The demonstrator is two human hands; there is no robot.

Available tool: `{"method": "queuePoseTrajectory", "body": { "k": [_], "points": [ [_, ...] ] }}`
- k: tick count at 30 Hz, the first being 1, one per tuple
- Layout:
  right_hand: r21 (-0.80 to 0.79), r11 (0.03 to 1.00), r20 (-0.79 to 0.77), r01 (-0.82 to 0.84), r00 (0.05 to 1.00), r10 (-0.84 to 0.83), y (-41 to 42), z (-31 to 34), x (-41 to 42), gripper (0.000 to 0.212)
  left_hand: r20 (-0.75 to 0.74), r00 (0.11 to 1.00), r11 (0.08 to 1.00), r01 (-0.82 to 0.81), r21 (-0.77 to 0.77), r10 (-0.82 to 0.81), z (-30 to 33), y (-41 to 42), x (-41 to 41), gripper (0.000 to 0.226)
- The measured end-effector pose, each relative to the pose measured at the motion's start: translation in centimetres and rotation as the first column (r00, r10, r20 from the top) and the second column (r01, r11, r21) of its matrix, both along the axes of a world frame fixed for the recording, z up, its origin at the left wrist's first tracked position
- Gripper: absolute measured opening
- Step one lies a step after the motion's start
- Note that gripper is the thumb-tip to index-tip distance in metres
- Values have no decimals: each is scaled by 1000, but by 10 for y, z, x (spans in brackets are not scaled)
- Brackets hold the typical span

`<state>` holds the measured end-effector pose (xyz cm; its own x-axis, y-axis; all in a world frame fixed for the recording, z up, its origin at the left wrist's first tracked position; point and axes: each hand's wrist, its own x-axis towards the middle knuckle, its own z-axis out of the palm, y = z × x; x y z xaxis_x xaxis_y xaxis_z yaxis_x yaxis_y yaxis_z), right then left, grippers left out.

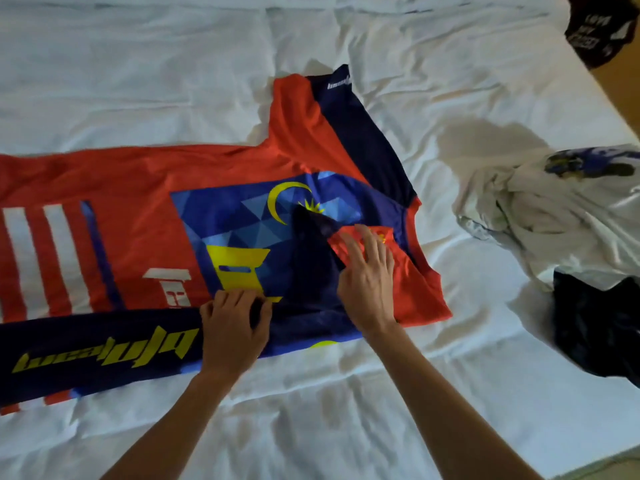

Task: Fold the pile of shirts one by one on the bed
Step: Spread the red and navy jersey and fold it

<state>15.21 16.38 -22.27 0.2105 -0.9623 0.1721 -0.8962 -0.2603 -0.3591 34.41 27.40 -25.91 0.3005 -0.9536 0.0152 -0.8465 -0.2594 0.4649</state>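
red jersey [145, 174]: yellow stylised lettering on near navy side panel, white lettering on far sleeve; both unreadable; dark garment [595, 32] top right: white print, blurred

I see a smooth, faintly shiny synthetic-cloth jersey [138, 181] on a matt, wrinkled white cotton-like sheet [173, 64]; the pale shirt [554, 209] beside it looks satiny.
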Motion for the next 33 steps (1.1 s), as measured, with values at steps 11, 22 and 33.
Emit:
{"method": "queuePoseTrajectory", "body": {
  "k": [11,22,33],
  "points": [
    [157,933,-131,325,943,-306,39,-20,-93,38,-159,985,997,64,-48,-71,4,-27,-24,33],
    [-7,963,178,-271,947,268,66,-12,19,32,3,992,948,121,294,-127,31,-16,66,50],
    [564,755,-171,-334,847,503,9,9,104,20,-17,982,955,188,229,-189,43,15,177,38]
  ]
}}
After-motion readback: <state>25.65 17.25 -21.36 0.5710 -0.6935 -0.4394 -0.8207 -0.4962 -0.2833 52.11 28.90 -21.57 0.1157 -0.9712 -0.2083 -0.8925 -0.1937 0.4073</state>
